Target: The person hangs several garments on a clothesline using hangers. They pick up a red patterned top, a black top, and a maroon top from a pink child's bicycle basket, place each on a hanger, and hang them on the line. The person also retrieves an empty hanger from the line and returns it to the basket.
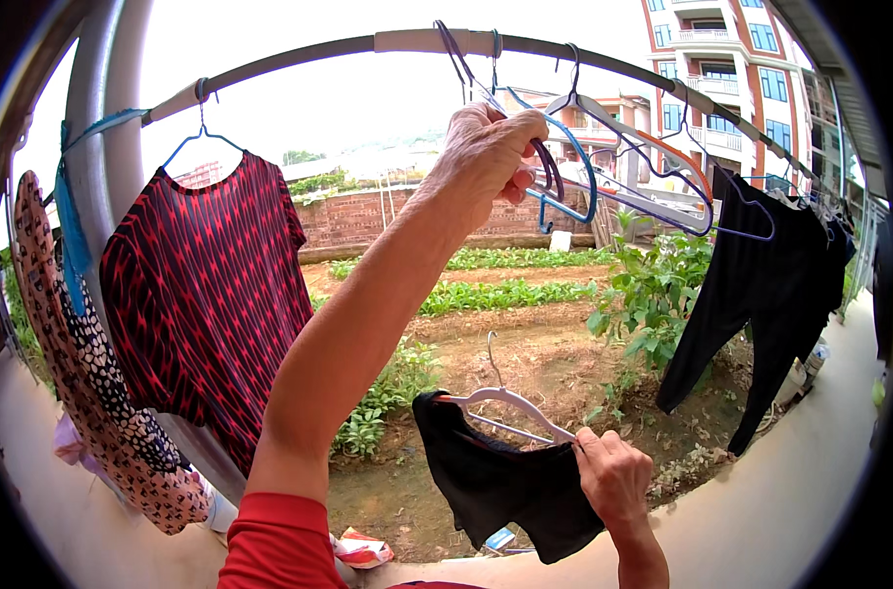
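Observation:
My left hand (491, 147), at the end of a raised arm, is closed around a dark purple clothes hanger (548, 169) just under the rail. A blue hanger (593, 187) hangs right beside it. Lower down, my right hand (613, 473) pinches the right end of a pale hanger (505, 395) together with the edge of a small black garment (505, 481). This garment droops from the hanger, whose hook points up and is free of the rail. What kind of garment it is, I cannot tell.
A grey rail (309, 61) curves across the top. From it hang a red-and-black patterned shirt (211, 285) at left, several bare hangers (653, 211) right of my left hand, and black trousers (751, 294) at right. A post (108, 128) stands left; garden beds (505, 294) lie beyond.

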`<state>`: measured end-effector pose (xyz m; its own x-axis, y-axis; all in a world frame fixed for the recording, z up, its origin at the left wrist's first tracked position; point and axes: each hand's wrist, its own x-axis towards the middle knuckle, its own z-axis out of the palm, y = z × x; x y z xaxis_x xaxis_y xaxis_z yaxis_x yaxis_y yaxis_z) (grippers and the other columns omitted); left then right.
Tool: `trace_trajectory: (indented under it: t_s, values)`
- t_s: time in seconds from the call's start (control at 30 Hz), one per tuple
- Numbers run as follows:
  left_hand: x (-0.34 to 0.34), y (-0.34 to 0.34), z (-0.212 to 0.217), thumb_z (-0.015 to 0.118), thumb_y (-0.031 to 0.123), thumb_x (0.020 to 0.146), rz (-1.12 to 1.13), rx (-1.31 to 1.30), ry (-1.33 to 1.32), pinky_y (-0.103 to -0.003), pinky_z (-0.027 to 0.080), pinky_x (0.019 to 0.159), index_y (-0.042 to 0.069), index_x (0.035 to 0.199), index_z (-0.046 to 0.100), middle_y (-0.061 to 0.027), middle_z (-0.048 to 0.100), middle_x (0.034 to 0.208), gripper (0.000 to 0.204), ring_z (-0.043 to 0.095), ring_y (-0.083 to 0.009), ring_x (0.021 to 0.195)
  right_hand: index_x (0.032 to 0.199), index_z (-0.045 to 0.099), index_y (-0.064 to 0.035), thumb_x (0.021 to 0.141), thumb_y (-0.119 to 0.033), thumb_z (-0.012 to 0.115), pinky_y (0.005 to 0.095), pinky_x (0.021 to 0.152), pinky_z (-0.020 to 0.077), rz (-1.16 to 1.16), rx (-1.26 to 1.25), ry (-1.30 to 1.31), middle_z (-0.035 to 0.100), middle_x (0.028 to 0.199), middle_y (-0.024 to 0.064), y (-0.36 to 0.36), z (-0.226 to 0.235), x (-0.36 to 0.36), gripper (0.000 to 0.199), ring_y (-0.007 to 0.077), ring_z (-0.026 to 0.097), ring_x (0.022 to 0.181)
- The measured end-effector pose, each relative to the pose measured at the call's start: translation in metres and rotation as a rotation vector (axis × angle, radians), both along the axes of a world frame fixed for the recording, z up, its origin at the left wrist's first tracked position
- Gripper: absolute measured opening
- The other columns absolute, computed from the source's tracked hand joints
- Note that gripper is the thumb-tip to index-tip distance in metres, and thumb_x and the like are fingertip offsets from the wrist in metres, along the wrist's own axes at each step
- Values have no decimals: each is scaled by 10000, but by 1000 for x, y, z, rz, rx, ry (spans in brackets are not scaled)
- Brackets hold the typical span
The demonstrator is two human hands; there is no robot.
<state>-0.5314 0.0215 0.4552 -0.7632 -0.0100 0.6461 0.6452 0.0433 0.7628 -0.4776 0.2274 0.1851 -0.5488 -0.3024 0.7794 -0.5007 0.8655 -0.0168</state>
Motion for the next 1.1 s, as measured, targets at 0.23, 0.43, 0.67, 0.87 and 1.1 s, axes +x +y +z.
trace_trajectory:
  t_s: [0.23,0.43,0.67,0.87,1.1]
  values:
    - [-15,25,-1,650,122,737,-70,-124,-18,-239,423,377,-15,860,423,-68,490,693,292,463,-77,448,869,613,-128,781,-184,638,334,454,435,-64,26,-51,483,620,49,26,-10,5,106,215,559,523]
    - [-29,32,-3,667,129,736,-17,-82,-1,-245,432,390,-5,852,443,-70,503,695,286,460,-72,448,838,601,-128,783,-179,628,330,455,435,-38,115,-66,486,619,38,37,-13,-5,79,201,562,532]
    - [-18,8,-23,712,228,758,25,-64,-17,-226,446,372,-27,896,501,-76,541,686,359,504,-88,419,825,610,-123,743,-166,669,348,456,419,71,102,-78,505,628,53,39,-6,-14,110,231,553,525]
    - [6,-7,-32,631,476,794,101,-46,-47,-224,458,429,-67,1024,493,-86,533,755,605,557,-112,511,842,615,-121,759,-168,664,353,458,417,185,60,-48,500,626,55,24,-6,-26,107,234,551,523]
    - [70,-48,-50,601,469,813,509,36,169,-202,437,467,-8,1064,510,-73,535,860,546,579,-103,618,883,639,-110,791,-162,627,335,474,437,264,-11,74,512,643,64,-16,20,-35,106,222,562,548]
